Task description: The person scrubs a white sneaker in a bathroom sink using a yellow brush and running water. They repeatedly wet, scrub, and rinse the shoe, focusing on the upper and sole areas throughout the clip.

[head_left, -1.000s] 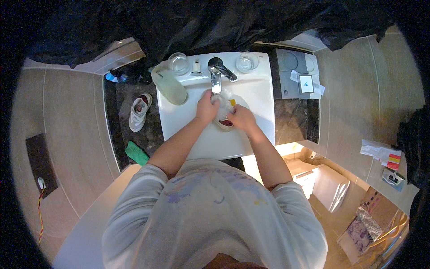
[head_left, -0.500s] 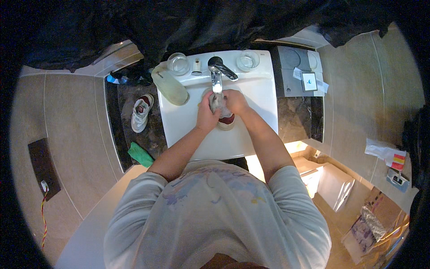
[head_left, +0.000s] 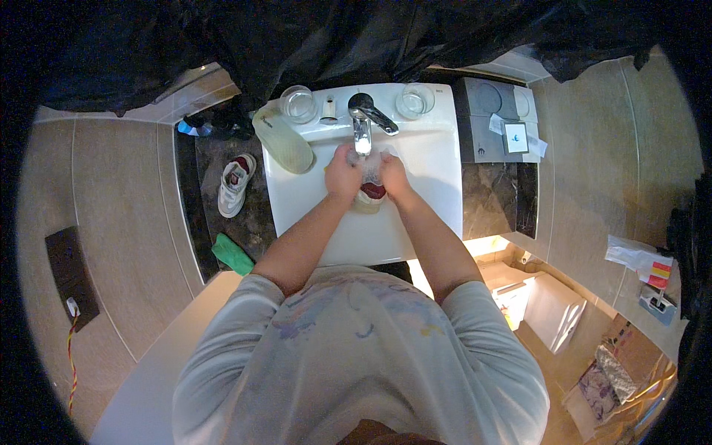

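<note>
A pale shoe with a dark red lining (head_left: 373,191) is in the white sink (head_left: 297,219), beneath the spout of the chrome tap (head_left: 362,126). Water splashes over its middle. My left hand (head_left: 343,176) is closed round the shoe's left side. On the other side, my right hand (head_left: 394,172) grips it with bent fingers. The fingertips of both hands are partly lost behind the spray and the spout. The front part of the shoe is hidden there too.
On the sink's rim are two clear cups (head_left: 298,105) (head_left: 414,101) and a pale green insole (head_left: 284,144). A matching shoe (head_left: 233,189) and a green cloth (head_left: 233,254) lie on the dark counter at left. A grey box (head_left: 478,111) stands at right.
My right hand has turned and drawn slightly down the shoe's right side. My left hand has shifted a little up the left side. Water now splashes more widely between them.
</note>
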Demonstrator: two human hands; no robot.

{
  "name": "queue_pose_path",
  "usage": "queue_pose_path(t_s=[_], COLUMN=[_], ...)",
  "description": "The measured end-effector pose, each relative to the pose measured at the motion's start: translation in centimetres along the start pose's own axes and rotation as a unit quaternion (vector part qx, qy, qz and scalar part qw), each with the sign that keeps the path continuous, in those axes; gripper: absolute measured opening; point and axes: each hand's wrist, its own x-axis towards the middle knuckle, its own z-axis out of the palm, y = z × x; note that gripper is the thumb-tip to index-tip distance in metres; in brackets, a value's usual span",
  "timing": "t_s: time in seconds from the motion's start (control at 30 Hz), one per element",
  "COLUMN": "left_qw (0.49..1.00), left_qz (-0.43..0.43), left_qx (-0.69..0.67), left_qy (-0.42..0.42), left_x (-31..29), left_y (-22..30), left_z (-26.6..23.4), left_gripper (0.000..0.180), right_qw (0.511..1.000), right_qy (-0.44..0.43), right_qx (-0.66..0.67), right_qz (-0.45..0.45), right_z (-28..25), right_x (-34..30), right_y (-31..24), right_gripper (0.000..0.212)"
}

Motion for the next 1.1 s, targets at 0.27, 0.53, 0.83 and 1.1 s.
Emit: queue_pose_path(t_s=[0.27, 0.53, 0.83, 1.1], left_qw=[0.999, 0.997, 0.995, 0.981], left_qz=[-0.030, 0.003, 0.061, -0.013], left_qx=[0.009, -0.077, -0.081, -0.191], left_qy=[-0.008, -0.011, -0.009, 0.038], left_x=[1.5, 1.0, -1.8, -2.1], left_y=[-1.2, -0.9, -1.2, -1.6], left_z=[0.6, -0.3, -1.6, -1.1], left_gripper=[0.041, 0.039, 0.033, 0.028], right_qw=[0.966, 0.835, 0.904, 0.957], right_qy=[0.090, 0.027, -0.023, 0.154], right_qx=[-0.218, -0.474, -0.400, -0.200], right_qz=[-0.110, -0.278, -0.149, -0.145], right_z=[-1.3, -2.7, -4.5, -8.0], right_x=[-1.5, -3.9, -4.7, -7.9], right_y=[-0.7, 1.6, -0.7, -3.8], right_gripper=[0.026, 0.032, 0.037, 0.022])
